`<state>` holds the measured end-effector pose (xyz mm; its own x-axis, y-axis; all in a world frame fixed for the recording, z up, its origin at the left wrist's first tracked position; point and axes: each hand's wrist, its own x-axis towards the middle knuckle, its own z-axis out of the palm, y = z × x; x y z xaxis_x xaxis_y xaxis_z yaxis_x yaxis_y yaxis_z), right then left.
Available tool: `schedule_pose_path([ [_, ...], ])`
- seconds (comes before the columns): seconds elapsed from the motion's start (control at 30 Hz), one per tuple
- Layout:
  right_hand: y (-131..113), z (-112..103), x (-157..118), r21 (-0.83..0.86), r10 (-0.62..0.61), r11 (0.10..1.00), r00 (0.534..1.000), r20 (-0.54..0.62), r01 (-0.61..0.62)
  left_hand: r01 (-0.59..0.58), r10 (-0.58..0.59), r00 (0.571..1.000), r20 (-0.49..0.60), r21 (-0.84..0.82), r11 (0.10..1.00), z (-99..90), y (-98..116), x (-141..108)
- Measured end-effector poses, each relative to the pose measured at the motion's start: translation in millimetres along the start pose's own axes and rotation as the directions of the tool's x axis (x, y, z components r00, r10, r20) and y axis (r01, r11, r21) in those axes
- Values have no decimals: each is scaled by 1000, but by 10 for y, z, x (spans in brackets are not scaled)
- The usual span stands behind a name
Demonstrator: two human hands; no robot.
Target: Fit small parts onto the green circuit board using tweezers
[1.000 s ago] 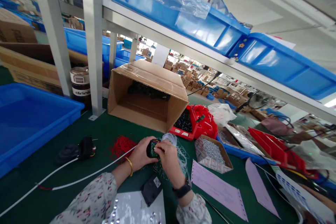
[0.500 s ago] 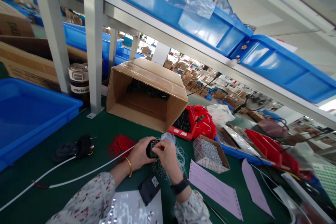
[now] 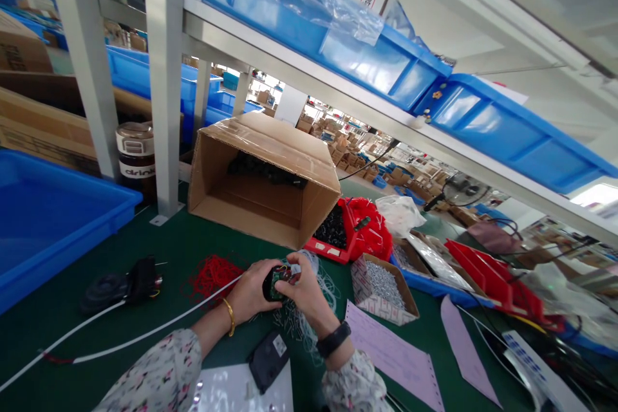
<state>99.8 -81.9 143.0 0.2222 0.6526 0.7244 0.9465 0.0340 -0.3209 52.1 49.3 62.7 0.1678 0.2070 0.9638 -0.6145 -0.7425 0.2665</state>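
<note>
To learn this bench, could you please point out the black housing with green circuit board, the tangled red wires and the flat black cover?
Black housing (image 3: 275, 284): head view, green board.
Red wires (image 3: 213, 276): head view, pile's middle.
Black cover (image 3: 268, 362): head view, upper face.

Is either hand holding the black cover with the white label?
No, the black cover lies partly on the white sheet, while the left hand holds an open black housing and the right hand touches its inside.
</note>
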Motion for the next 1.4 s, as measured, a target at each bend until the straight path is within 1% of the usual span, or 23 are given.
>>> schedule_pose_path([
  [0.13,-15,-37,21,121,-13,993,980,198,-11,-24,23,999,29,8,1000,-2,-51,4],
  [0.17,-20,-43,29,134,-21,991,974,224,-9,-27,26,999,32,11,1000,-1,-59,6],
  [0.23,-13,-50,43,139,-28,990,973,229,-4,-26,25,999,34,17,1000,1,-62,11],
  [0.43,105,-43,74,143,-20,990,984,176,-6,-2,1,999,45,22,1000,-5,-18,17],
  [0.6,192,-14,34,208,6,977,988,152,-38,37,-37,999,38,1,999,14,-22,5],
  [0.7,219,-13,-50,240,2,971,997,71,-19,57,-56,998,36,-27,998,28,-16,-8],
  [0.8,221,-38,-95,207,-51,977,998,-26,55,59,-55,997,52,-65,996,28,-12,-33],
  [0.9,215,-78,-56,129,-108,985,993,-56,114,64,-60,997,50,-90,994,18,-16,-54],
  [1.0,231,-89,7,105,-96,989,993,-65,103,62,-56,997,52,-107,992,0,-16,-52],
  [1.07,235,-64,18,110,-68,991,993,-99,79,53,-47,997,57,-116,992,-13,-14,-43],
  [1.13,208,-18,-5,99,-47,993,986,-163,64,45,-38,997,60,-126,991,-27,-14,-37],
  [1.23,96,43,-80,52,-66,995,969,-239,81,40,-30,997,64,-147,988,-36,-16,-45],
  [1.33,-12,29,-136,57,-66,995,972,-224,81,39,-28,998,62,-172,984,-24,-9,-57],
  [1.4,-22,-6,-151,115,-11,993,979,-205,35,42,-32,998,58,-181,983,-6,4,-57],
])
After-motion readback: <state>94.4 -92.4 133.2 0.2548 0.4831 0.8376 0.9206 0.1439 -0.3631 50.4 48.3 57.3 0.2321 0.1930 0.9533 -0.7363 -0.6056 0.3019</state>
